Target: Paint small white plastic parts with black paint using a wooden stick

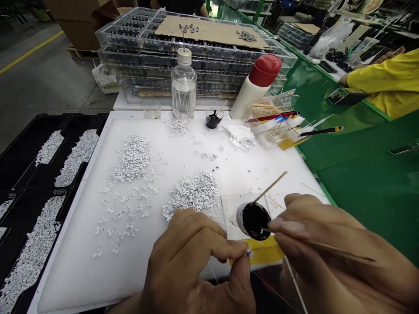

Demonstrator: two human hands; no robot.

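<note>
My left hand [203, 257] pinches a tiny white part [249, 253] between thumb and forefinger, over a yellow patch [266, 251]. A thin wooden stick [337, 249] is held in the fingers of my right hand [327, 244], its tip at the rim of a small cup of black paint [256, 220]. Another stick [270, 187] leans in that cup. Just beyond my left hand lies a heap of small white parts [194, 194]. A second heap [134, 157] and scattered single pieces are farther left on the white mat [81, 226].
A clear bottle [183, 91], a red-capped white bottle [257, 85] and a second black cup [213, 120] stand at the back. Stacked clear trays [137, 65] rise behind them. A holder with sticks [271, 126] is at right. Black trays [29, 174] lie left. A person's yellow sleeve [386, 76] shows upper right.
</note>
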